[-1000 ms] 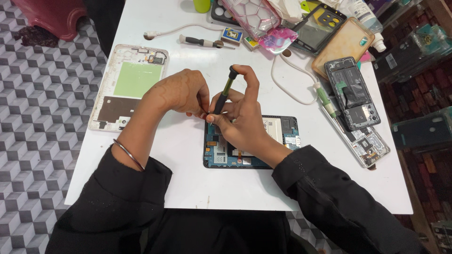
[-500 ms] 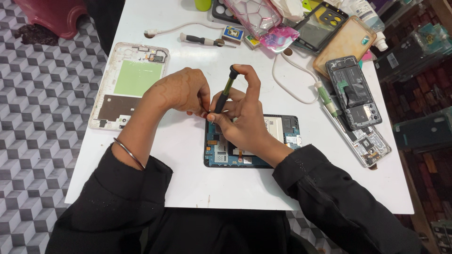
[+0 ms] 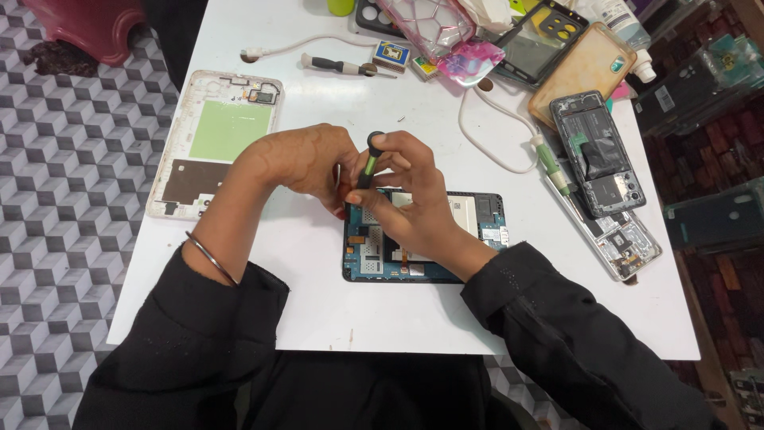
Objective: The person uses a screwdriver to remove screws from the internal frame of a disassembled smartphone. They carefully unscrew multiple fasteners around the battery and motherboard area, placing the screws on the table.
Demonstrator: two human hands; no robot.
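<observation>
Screwdriver on opened tablet, frame centre
Right hand (image 3: 406, 203) grips screwdriver (image 3: 368, 163) upright over tablet (image 3: 469, 231); left hand (image 3: 306, 163) curled, fingertips at its tip

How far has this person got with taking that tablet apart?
Done: the back cover already lies off to the left, and the opened tablet shows its bare circuit boards. In hand: the right hand holds a small screwdriver upright at the tablet's upper left corner, the left hand steadying beside it. Left: the boards are not yet out.
</observation>
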